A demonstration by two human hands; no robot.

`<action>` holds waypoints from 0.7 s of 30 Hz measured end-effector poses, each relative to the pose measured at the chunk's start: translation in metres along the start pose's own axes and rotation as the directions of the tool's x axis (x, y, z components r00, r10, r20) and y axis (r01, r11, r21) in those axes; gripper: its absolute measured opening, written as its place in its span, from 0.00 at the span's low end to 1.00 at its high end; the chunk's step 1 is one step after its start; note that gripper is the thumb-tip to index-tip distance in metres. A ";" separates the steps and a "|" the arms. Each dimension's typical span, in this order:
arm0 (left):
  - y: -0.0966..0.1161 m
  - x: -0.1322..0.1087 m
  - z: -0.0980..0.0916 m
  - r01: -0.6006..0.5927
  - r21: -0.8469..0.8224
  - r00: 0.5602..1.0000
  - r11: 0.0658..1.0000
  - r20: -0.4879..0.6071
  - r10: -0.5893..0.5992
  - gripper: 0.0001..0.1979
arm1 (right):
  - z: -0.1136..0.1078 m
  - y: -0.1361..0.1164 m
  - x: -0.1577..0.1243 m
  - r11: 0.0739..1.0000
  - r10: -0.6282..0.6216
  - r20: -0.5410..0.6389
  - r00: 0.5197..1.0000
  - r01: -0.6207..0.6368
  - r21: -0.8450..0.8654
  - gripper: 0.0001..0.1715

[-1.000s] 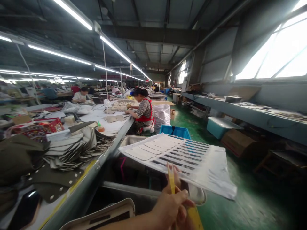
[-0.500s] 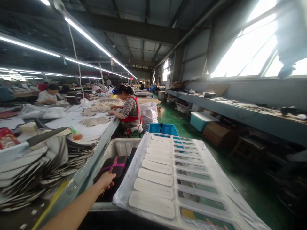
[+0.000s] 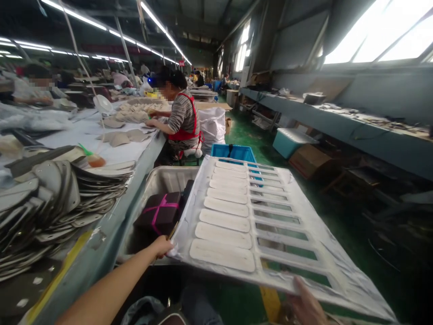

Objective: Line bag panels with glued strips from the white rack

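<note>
A white-covered slotted rack (image 3: 306, 216) slants across the middle of the view. Down its left side lies a column of several white oblong pieces (image 3: 221, 257), while the slots on the right show the floor through them. My left hand (image 3: 163, 246) is closed around the rack's near left corner, with a thin brownish stick (image 3: 173, 229) also in its fingers. At the near right edge, my right hand (image 3: 306, 303) has its thumb on top and its fingers partly hidden under the rim. Left of the rack, a dark package tied with magenta ribbon (image 3: 161, 208) sits in a grey bin (image 3: 169, 176).
On the left, a long worktable (image 3: 135, 192) bears stacked grey curved pieces (image 3: 50, 194) and an orange bottle with green tip (image 3: 94, 158). Beyond sits a co-worker in a red apron (image 3: 184, 115). A blue crate (image 3: 233, 151) stands behind the rack; a bench (image 3: 304, 119) runs along the right wall.
My left hand has moved from above the bin to the rack's near left corner and closed on it. My right hand has come into view at the near edge. The view has tilted down.
</note>
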State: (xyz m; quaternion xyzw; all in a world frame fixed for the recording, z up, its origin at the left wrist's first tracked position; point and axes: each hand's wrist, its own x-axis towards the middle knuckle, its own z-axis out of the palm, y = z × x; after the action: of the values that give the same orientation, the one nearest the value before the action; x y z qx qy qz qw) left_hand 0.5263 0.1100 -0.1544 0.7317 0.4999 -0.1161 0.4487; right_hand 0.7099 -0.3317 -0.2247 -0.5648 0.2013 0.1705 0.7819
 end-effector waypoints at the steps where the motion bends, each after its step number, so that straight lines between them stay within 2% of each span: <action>1: -0.001 0.003 0.001 -0.015 -0.005 1.000 1.000 -0.004 0.015 0.06 | 0.005 -0.009 0.004 1.000 0.027 -0.013 1.000 -0.027 0.016 0.13; 3: -0.005 0.008 0.003 -0.042 -0.015 0.999 0.999 -0.009 0.042 0.08 | 0.013 -0.024 0.008 0.996 0.076 -0.027 0.997 -0.074 0.054 0.11; 5: -0.013 0.010 0.003 -0.065 -0.023 0.998 0.998 -0.005 0.064 0.11 | 0.019 -0.031 0.003 0.984 0.174 -0.062 0.983 -0.175 -0.015 0.09; 7: -0.026 0.009 0.001 -0.079 -0.014 0.997 0.997 -0.002 0.079 0.12 | 0.023 -0.031 -0.010 0.891 0.372 -0.049 0.927 -0.372 -0.260 0.15; 8: -0.035 0.008 0.000 -0.080 0.000 0.997 0.997 -0.002 0.080 0.13 | 0.026 -0.030 -0.017 0.788 0.446 -0.029 0.894 -0.408 -0.462 0.22; 9: -0.043 0.006 0.000 -0.076 0.018 0.997 0.997 -0.004 0.076 0.14 | 0.029 -0.029 -0.025 0.655 0.475 -0.005 0.880 -0.358 -0.665 0.28; 10: -0.052 0.003 -0.001 -0.068 0.038 0.998 0.997 -0.005 0.068 0.15 | 0.035 -0.028 -0.031 0.520 0.451 0.028 0.892 -0.237 -0.820 0.30; 12: -0.067 -0.001 -0.001 -0.048 0.079 0.999 0.996 -0.005 0.048 0.15 | 0.051 -0.026 -0.039 0.305 0.278 0.144 0.950 0.055 -0.951 0.27; 14: -0.077 -0.004 -0.001 -0.033 0.107 0.999 0.994 0.000 0.033 0.14 | 0.073 -0.021 -0.040 0.242 0.123 0.224 0.967 0.190 -0.952 0.20; 16: -0.081 -0.007 -0.001 -0.030 0.120 1.000 0.992 0.009 0.029 0.13 | 0.096 -0.011 -0.040 0.195 0.053 0.280 0.959 0.265 -0.944 0.15; 19: -0.083 -0.012 -0.002 -0.025 0.123 0.999 0.992 0.022 0.023 0.12 | 0.123 0.009 -0.044 0.135 0.046 0.350 0.936 0.341 -0.930 0.16; 21: -0.084 -0.015 -0.004 -0.022 0.121 0.999 0.992 0.026 0.019 0.12 | 0.132 0.021 -0.050 0.105 0.052 0.391 0.919 0.385 -0.917 0.16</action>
State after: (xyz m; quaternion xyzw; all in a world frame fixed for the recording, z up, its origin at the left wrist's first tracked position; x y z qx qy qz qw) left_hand 0.4479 0.1118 -0.1882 0.7612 0.4787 -0.1504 0.4109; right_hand 0.6730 -0.2017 -0.1792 -0.9194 -0.1609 0.2599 0.2475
